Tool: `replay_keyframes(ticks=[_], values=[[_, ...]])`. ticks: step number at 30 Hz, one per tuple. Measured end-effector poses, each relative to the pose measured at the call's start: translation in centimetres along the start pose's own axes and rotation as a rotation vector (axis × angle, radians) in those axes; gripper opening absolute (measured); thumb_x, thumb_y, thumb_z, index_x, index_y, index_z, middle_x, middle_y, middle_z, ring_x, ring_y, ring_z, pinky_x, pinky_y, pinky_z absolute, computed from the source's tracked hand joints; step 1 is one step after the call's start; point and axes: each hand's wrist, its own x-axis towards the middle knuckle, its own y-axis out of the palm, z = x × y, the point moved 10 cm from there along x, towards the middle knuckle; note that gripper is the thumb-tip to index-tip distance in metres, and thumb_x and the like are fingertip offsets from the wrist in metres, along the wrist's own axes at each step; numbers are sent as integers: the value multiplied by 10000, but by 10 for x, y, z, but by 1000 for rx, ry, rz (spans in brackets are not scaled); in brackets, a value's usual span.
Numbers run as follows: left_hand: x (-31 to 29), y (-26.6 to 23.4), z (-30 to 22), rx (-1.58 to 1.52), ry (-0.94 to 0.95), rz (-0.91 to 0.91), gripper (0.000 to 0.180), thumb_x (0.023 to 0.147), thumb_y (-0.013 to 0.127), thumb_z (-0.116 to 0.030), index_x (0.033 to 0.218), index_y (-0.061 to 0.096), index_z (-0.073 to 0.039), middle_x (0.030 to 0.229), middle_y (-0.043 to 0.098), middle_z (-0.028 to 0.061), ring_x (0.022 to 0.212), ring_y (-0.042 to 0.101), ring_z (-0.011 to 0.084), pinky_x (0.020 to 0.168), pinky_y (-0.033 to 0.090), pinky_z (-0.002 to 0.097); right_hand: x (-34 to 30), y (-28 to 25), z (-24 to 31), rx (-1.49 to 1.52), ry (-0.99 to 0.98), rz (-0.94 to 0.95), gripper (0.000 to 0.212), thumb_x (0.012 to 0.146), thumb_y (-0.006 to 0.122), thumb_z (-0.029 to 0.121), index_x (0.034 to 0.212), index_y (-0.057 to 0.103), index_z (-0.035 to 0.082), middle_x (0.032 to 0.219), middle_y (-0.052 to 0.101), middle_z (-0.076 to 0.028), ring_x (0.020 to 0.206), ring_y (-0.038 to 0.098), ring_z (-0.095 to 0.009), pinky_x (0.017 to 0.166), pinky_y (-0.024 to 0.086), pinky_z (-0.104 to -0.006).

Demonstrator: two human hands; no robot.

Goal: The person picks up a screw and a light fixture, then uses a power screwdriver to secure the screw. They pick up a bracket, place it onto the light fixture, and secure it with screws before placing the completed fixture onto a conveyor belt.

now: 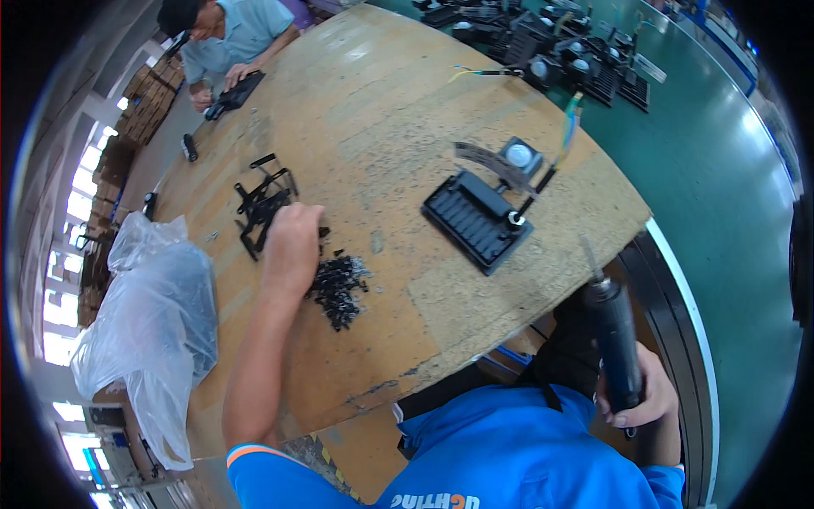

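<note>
My left hand (292, 240) is at the small heap of black U-shaped brackets (259, 205) on the table. Its fingers curl down over a bracket at the heap's near side, and the fingertips are hidden. Just below that hand lies a pile of small black parts (337, 291), perhaps screws. At the table's right edge my right hand (643, 392) is wrapped round a dark electric screwdriver (617, 339), its thin bit pointing up and away. Between the hands sits a black floodlight (477, 222), finned back up, with a sensor head (520, 156), a curved bracket (492, 161) and coloured wires (570, 127).
A clear plastic bag (161, 314) stands at the table's left edge. On the green surface (704, 195) at the right, several similar floodlights (560, 51) are heaped. Across the wooden table (373, 110), a person (242, 38) works on a black piece (242, 92).
</note>
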Motion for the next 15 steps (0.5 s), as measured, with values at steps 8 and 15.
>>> replay_keyframes(ticks=[8, 15], values=[[-27, 10, -129, -1872, -615, 259, 192, 846, 545, 32, 1028, 596, 2, 938, 603, 88, 802, 565, 150, 731, 493, 281, 8, 27, 2, -291, 73, 205, 801, 630, 782, 123, 1298, 359, -8, 793, 605, -68, 702, 611, -138, 659, 486, -268], [-37, 41, -170, -2266, -777, 439, 156, 861, 563, -17, 1016, 585, -9, 942, 592, 97, 826, 567, 156, 764, 490, 290, 7, 28, -6, -389, 54, 223, 845, 649, 783, 192, 1334, 326, 2, 937, 596, -128, 799, 604, -183, 705, 478, -281]])
